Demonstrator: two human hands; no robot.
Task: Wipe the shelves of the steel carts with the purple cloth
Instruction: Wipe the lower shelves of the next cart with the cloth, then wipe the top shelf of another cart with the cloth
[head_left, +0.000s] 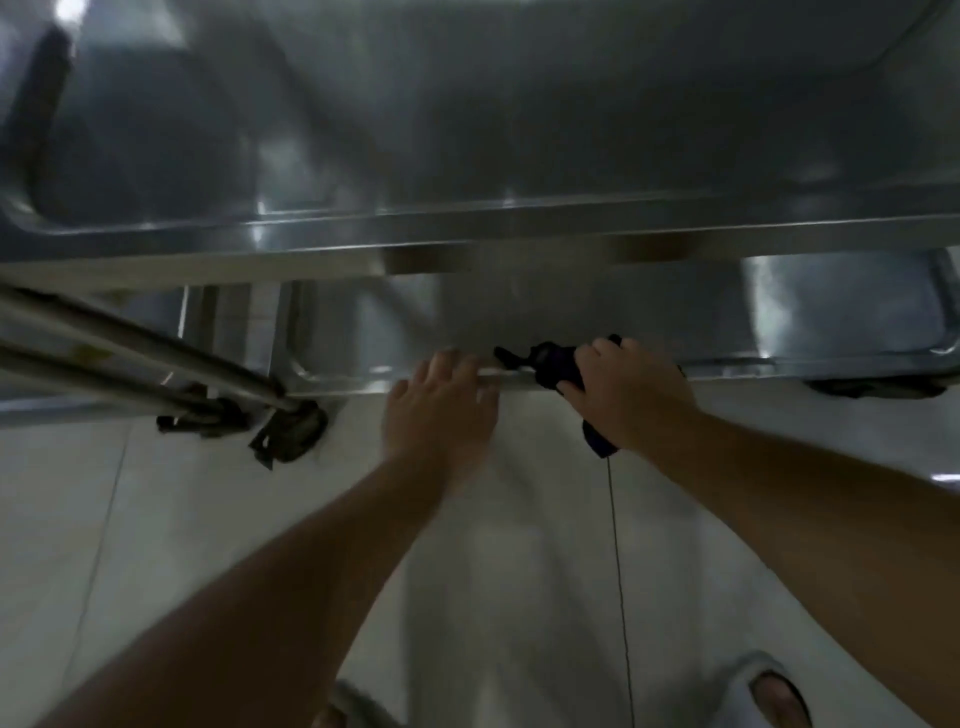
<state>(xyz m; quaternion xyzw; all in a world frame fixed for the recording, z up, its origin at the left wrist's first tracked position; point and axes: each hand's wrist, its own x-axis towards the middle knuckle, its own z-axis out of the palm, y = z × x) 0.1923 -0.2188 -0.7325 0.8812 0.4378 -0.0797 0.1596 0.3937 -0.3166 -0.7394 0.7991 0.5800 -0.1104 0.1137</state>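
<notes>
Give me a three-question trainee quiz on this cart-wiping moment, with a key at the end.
1. True or false: the right hand grips the purple cloth.
2. Multiple choice: where does the left hand rest? A) on the front rim of the lower shelf B) on the floor C) on the caster wheel
3. Fill in: the cloth is held against the shelf's front ____.

Key:
1. True.
2. A; its fingers lie over the rim, just to the left of the cloth.
3. Rim (edge).
</notes>
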